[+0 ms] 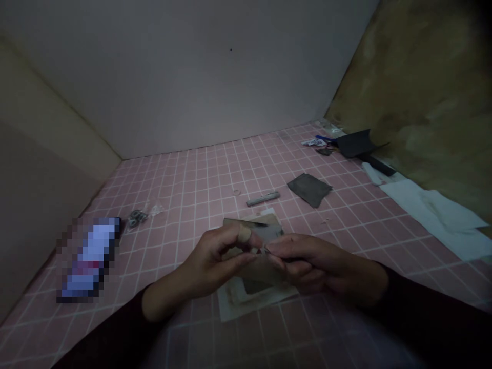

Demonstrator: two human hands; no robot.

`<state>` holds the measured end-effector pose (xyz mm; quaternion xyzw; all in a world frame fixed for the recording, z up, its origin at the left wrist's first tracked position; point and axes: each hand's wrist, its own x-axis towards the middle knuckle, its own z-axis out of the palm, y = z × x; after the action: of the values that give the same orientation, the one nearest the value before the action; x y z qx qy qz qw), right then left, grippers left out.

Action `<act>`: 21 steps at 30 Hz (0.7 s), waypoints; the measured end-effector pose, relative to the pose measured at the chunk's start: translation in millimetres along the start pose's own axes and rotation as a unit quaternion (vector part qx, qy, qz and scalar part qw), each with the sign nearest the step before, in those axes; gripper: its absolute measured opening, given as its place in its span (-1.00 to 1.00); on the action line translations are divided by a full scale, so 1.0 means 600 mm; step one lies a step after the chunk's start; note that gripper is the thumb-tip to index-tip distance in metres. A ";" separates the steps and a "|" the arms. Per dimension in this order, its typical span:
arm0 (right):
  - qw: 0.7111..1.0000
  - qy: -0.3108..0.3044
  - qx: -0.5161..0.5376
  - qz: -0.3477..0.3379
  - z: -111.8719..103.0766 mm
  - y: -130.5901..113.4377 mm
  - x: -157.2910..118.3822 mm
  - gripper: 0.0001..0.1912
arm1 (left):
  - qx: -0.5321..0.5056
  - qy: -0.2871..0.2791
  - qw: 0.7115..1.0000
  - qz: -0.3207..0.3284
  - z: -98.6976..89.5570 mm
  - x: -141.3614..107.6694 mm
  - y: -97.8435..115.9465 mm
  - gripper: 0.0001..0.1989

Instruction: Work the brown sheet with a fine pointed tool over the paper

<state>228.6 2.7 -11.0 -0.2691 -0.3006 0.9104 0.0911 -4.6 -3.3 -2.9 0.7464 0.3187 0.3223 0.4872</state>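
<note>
My left hand [215,259] and my right hand [315,261] meet at the middle of the table. A tan strip [244,234] wraps the left index finger. Left thumb and index finger are brought together at a small thing, too dark and tiny to name. Pinched in my right fingertips is a small item, mostly hidden by the fingers, that meets the left fingertips. Below both hands lies a stained white paper [230,306] with a grey sheet [255,287] on it, partly covered by the hands.
A phone [92,259] with a blurred screen lies left, beside a clear bag of small round parts [136,218]. Beyond my hands are a grey rolled tube [263,199], a small ring [236,192] and a dark square sheet [309,189]. Black sheeting [353,143] and white paper [434,210] line the right wall.
</note>
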 end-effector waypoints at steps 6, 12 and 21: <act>0.990 0.034 -0.126 -0.054 0.013 0.010 0.004 -0.68 | -0.004 0.014 1.000 -0.011 0.001 -0.003 -0.001 -0.88; 0.717 0.191 -0.593 -0.312 0.012 0.028 0.009 -0.76 | -0.079 0.047 0.991 -0.098 0.009 -0.002 -0.008 -0.83; 0.645 0.206 -0.670 -0.304 0.002 0.036 0.012 -0.83 | -0.219 0.020 0.966 -0.138 0.010 0.003 -0.004 -0.86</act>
<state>221.9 -13.0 -26.2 -0.3309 -0.8671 0.3021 0.2176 0.6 -4.1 -6.7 0.5636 0.3499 0.3290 0.6721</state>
